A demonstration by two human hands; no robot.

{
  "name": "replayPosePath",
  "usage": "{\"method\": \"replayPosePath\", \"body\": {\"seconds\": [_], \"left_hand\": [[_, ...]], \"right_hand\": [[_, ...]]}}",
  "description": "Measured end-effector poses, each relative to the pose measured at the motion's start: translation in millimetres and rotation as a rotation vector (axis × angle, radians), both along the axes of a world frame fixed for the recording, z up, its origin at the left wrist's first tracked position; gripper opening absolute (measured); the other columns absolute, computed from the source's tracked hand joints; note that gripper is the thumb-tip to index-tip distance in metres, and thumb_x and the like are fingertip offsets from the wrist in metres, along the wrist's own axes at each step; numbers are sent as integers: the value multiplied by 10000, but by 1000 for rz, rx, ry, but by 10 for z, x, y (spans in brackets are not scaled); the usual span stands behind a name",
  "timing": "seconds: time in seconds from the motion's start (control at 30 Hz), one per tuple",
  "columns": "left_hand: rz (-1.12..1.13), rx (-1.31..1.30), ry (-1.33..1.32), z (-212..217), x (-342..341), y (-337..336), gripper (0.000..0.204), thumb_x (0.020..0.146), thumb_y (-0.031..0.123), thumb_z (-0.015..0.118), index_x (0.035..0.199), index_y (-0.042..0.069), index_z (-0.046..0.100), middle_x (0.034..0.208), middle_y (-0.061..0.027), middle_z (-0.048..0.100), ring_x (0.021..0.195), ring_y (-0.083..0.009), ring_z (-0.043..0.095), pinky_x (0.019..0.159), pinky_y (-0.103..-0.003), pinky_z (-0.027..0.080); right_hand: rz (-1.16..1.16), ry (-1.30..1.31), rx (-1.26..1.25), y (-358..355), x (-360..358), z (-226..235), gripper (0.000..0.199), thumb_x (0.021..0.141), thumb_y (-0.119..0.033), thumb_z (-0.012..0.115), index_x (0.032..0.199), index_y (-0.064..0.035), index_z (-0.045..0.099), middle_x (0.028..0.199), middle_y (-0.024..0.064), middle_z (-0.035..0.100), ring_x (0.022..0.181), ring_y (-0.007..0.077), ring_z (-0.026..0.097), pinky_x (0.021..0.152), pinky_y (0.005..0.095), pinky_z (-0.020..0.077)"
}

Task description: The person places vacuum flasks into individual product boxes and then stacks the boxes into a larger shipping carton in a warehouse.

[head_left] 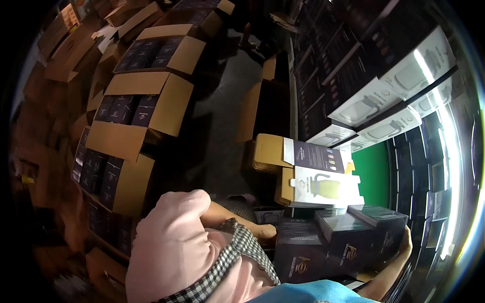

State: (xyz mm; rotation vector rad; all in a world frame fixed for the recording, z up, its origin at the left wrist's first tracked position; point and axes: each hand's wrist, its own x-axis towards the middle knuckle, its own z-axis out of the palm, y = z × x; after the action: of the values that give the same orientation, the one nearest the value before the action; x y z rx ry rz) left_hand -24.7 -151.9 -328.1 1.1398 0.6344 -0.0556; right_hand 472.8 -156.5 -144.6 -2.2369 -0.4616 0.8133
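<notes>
Three dark, glossy product boxes (346, 241) stand in a row close in front of me at the lower right. My left hand (265, 233) presses on the left end of this row, its fingers closed and partly hidden. Around the right end of the row curls my right hand (404, 246), so the boxes are held between both hands. Just beyond them are flattened white and dark printed cartons (327, 189) showing a jug picture. A stack of folded cardboard sleeves (273, 151) rests beside these.
Open brown cartons (174, 103) filled with dark boxes line the left side. A tall stack of dark and white printed boxes (353, 76) rises at right, near a green panel (373, 174) and a bright light strip (448, 151). Grey floor (222, 101) runs between.
</notes>
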Motion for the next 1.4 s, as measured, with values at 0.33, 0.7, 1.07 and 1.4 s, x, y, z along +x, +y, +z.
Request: {"method": "replayPosePath", "body": {"seconds": [0.33,0.7,1.07,1.4], "left_hand": [[906,-379,-377,1555,-1668,790,407,960,14,517,1365,39,542,1262,-100,635,1044,-201,642,860,-323,539],[1275,-120,-583,963,-5145,2133,373,1025,224,511,1331,16,558,1193,-96,664,1003,-142,669,855,-283,555],[1803,-108,44,-424,-7018,3766,297,999,209,517,1179,24,663,1051,-70,696,906,-163,655,798,-322,535],[2259,-360,-81,338,-6994,5463,298,970,222,574,1151,12,684,1029,-49,702,913,-152,656,775,-283,538]], "right_hand": [[-31,-64,369,-87,-1838,519,658,909,-471,535,1394,-28,486,1328,152,566,1221,337,523,1038,500,406],[81,228,480,2212,-4249,-373,621,914,-442,542,1376,-28,503,1331,152,560,1219,338,524,1027,511,419],[434,758,340,5671,-6505,-2019,597,911,-511,508,1360,-117,526,1422,93,486,1240,306,503,1043,492,399],[1235,817,247,9361,-8689,-900,543,1005,-457,442,1264,-3,588,1124,62,649,974,157,592,850,324,488]]}}
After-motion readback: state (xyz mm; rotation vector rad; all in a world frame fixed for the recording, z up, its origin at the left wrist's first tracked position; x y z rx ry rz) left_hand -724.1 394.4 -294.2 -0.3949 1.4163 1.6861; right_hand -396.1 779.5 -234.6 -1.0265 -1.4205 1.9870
